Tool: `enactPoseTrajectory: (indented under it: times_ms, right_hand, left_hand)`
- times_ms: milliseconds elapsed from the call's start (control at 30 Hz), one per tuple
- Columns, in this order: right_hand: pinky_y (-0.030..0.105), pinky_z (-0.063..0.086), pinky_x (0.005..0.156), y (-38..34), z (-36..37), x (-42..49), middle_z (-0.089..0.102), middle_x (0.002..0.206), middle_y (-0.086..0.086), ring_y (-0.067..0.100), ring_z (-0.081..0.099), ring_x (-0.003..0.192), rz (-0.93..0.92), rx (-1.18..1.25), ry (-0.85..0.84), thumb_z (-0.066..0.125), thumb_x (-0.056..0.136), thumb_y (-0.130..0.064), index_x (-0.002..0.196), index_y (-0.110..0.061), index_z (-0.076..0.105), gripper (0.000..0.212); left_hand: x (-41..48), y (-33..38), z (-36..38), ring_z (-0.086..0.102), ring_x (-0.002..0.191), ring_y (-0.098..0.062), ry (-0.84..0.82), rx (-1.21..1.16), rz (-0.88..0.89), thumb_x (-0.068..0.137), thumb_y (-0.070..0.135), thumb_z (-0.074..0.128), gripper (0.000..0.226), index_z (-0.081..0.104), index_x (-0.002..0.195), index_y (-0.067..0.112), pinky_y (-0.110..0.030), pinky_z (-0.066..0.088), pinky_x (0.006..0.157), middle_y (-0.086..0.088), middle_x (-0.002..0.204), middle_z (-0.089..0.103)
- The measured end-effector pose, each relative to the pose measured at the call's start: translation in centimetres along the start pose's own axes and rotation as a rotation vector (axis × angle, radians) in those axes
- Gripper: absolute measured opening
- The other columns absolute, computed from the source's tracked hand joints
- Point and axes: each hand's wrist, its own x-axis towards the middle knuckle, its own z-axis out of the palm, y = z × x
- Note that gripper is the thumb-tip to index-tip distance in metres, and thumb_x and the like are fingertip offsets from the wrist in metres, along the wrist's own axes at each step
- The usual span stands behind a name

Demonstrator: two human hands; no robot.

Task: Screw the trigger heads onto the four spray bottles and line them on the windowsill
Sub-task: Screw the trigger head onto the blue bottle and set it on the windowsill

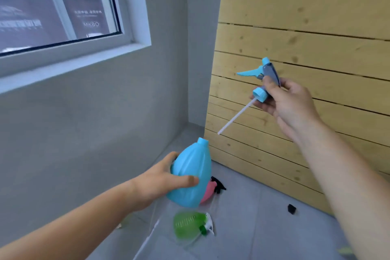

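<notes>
Left hand (160, 181) is curled round the blue bottle (192, 175) | blue trigger head (266, 76) is pinched by right hand (289, 101), apart from it | green bottle (188, 226) is laid on floor (259, 234)

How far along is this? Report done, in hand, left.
Done: no bottle shows on the windowsill. In hand: left hand grips the blue bottle, neck bare; right hand holds the trigger head, tube not yet in. Left: screw it on; green bottle and pink bottle lie on the floor, heads unclear.
</notes>
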Motion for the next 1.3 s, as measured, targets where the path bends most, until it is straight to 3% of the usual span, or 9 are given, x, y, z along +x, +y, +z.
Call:
enactPoseTrajectory:
  times_ms: [133, 400, 600, 800, 900, 1067, 1167, 1233, 1300]
  right_hand:
    - [0.036, 0.06, 0.079, -0.3, 1.3, -2.6, 0.071, 0.092, 0.013, 0.028, 0.072, 0.084, -0.001, 0.085, -0.061, 0.063, 0.094, -0.025, 0.107, -0.005, 0.063, 0.023]
    - [0.04, 0.06, 0.08, 2.6, 2.4, -5.0, 0.072, 0.091, 0.013, 0.028, 0.072, 0.082, 0.06, -0.013, -0.18, 0.063, 0.094, -0.017, 0.099, -0.008, 0.063, 0.011]
    - [0.038, 0.056, 0.077, 5.8, 3.2, -6.0, 0.075, 0.097, 0.016, 0.029, 0.072, 0.091, 0.23, -0.035, -0.4, 0.059, 0.096, -0.02, 0.116, -0.007, 0.061, 0.025]
    - [0.034, 0.056, 0.079, 6.1, 2.5, -5.8, 0.074, 0.096, 0.008, 0.023, 0.07, 0.095, 0.217, -0.005, -0.599, 0.063, 0.089, -0.01, 0.116, -0.008, 0.058, 0.028]
    - [0.036, 0.056, 0.084, 6.3, 2.3, -5.6, 0.073, 0.101, 0.009, 0.023, 0.069, 0.099, 0.196, -0.042, -0.657, 0.065, 0.088, -0.006, 0.122, -0.008, 0.056, 0.035]
    - [0.039, 0.055, 0.091, 6.2, 1.8, -5.0, 0.07, 0.107, 0.013, 0.025, 0.067, 0.102, 0.189, -0.053, -0.78, 0.064, 0.087, -0.003, 0.114, -0.009, 0.058, 0.028]
    - [0.037, 0.057, 0.087, 6.3, 2.0, -5.0, 0.069, 0.103, 0.013, 0.02, 0.069, 0.095, 0.2, -0.089, -0.711, 0.067, 0.087, -0.005, 0.11, -0.009, 0.059, 0.025]
    - [0.033, 0.059, 0.078, 6.8, 2.7, -5.4, 0.071, 0.095, 0.008, 0.016, 0.071, 0.086, 0.193, -0.166, -0.573, 0.069, 0.089, -0.012, 0.106, -0.008, 0.064, 0.018]
    - [0.032, 0.059, 0.071, 7.4, 3.2, -5.7, 0.075, 0.09, 0.005, 0.015, 0.073, 0.08, 0.215, -0.182, -0.46, 0.07, 0.089, -0.02, 0.099, -0.009, 0.069, 0.016]
  left_hand:
    - [-1.9, 0.2, -0.6, 0.075, 0.097, -0.023, 0.001, 0.078, 0.042, 0.062, 0.036, 0.086, 0.067, 0.057, 0.121, 0.025, -0.036, 0.062, 0.081, -0.006, 0.108, 0.075]
    - [-2.7, 0.7, 0.0, 0.074, 0.101, -0.021, -0.06, 0.039, 0.082, 0.072, 0.025, 0.084, 0.063, 0.055, 0.128, 0.024, -0.035, 0.062, 0.084, -0.007, 0.116, 0.073]
    - [-2.4, 1.4, 0.5, 0.073, 0.098, -0.019, -0.149, -0.141, 0.084, 0.068, 0.035, 0.082, 0.067, 0.059, 0.13, 0.026, -0.031, 0.058, 0.079, -0.002, 0.111, 0.075]
    - [-2.3, 1.1, 0.1, 0.073, 0.103, -0.023, -0.219, -0.275, 0.054, 0.07, 0.037, 0.078, 0.064, 0.063, 0.132, 0.034, -0.035, 0.058, 0.084, -0.005, 0.121, 0.075]
    - [-2.1, 0.9, -0.1, 0.072, 0.105, -0.023, -0.27, -0.32, 0.049, 0.062, 0.047, 0.089, 0.068, 0.068, 0.126, 0.036, -0.036, 0.059, 0.085, -0.007, 0.123, 0.074]
    - [-1.9, 0.5, -0.3, 0.074, 0.1, -0.024, -0.34, -0.387, 0.025, 0.054, 0.054, 0.092, 0.071, 0.073, 0.12, 0.034, -0.034, 0.06, 0.08, -0.008, 0.118, 0.075]
    - [-2.1, 1.2, 0.3, 0.075, 0.096, -0.02, -0.234, -0.293, 0.06, 0.066, 0.04, 0.087, 0.058, 0.071, 0.121, 0.032, -0.032, 0.061, 0.078, -0.005, 0.114, 0.076]
    - [-1.9, 1.6, 1.0, 0.075, 0.094, -0.012, -0.005, -0.069, 0.121, 0.072, 0.033, 0.087, 0.056, 0.064, 0.124, 0.032, -0.032, 0.062, 0.081, 0.003, 0.11, 0.076]
    - [-1.7, 1.9, 1.6, 0.068, 0.106, -0.005, 0.216, 0.224, 0.199, 0.069, 0.043, 0.089, 0.074, 0.054, 0.133, 0.04, -0.032, 0.059, 0.093, 0.014, 0.12, 0.068]
